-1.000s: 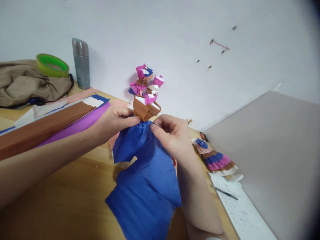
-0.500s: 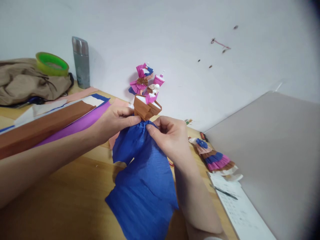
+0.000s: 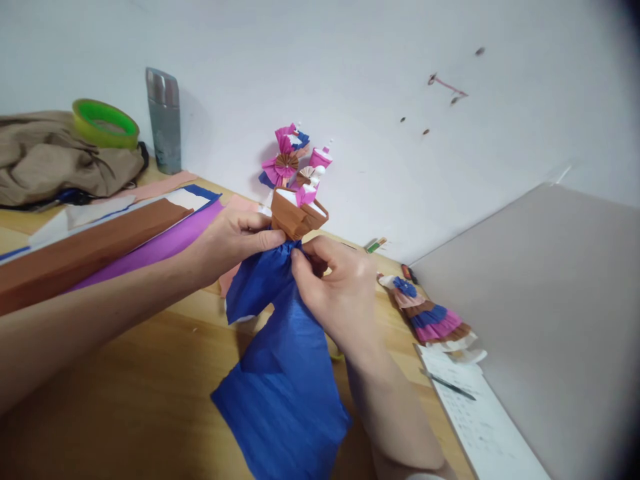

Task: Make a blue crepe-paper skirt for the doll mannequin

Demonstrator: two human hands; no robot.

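Observation:
A long strip of blue crepe paper (image 3: 285, 393) hangs from my two hands, gathered into folds at its top edge. Just above the gathers sits a folded brown paper piece (image 3: 297, 217) with a white inside. My left hand (image 3: 243, 237) is closed around the base of the brown piece, its thumb lying at the seam with the blue. On the other side, my right hand (image 3: 333, 270) pinches the gathered blue edge between thumb and forefinger. Pink and white paper figures (image 3: 287, 160) show behind the brown piece.
Brown crepe paper (image 3: 90, 250) and purple crepe paper (image 3: 150, 257) lie left. Behind are a roll of tape (image 3: 106, 125) on a tan cloth (image 3: 55, 160) and a grey bottle (image 3: 164, 123). At right are a tiered paper dress (image 3: 435, 317), a written sheet (image 3: 480, 413) and a pen (image 3: 450, 385).
My right hand has shifted slightly and its fingers have curled in closer at the gathers. The hanging blue paper has narrowed and swung a little to the left.

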